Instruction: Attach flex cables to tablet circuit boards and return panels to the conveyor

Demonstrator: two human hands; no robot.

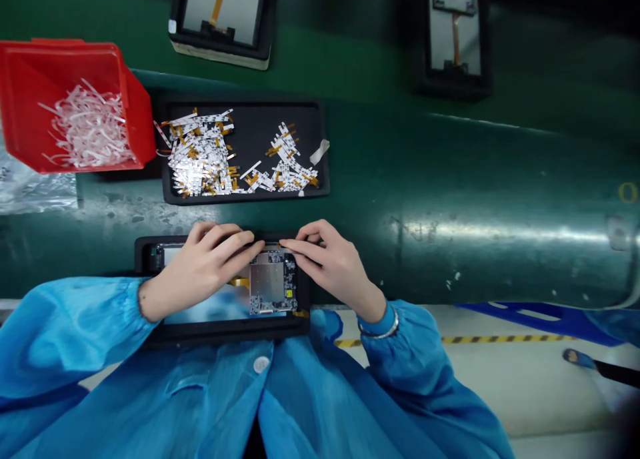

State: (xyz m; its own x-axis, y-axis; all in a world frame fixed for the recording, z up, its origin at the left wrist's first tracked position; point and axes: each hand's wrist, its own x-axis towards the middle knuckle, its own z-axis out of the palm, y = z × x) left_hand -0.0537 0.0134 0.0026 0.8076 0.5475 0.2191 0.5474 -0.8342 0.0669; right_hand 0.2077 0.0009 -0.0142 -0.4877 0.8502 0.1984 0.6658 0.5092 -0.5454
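Note:
My left hand (200, 269) and my right hand (330, 262) lie on the upper edge of a glossy tablet-sized panel (210, 305) set in a black fixture (147, 252). Their fingertips nearly meet above a small circuit board (273, 282) with a square metal shield. An orange flex cable (239, 282) shows beside the board, partly under my left hand. My fingers hide the panel's upper edge, so I cannot tell whether they grip anything there.
A black tray (245, 105) holds heaped flex strips (200, 155). A red bin (135, 112) of white backing scraps stands to its left. Further panels in black frames (223, 12) lie beyond on the green belt (500, 225). Yellow-black tape (450, 339) runs along the floor at right.

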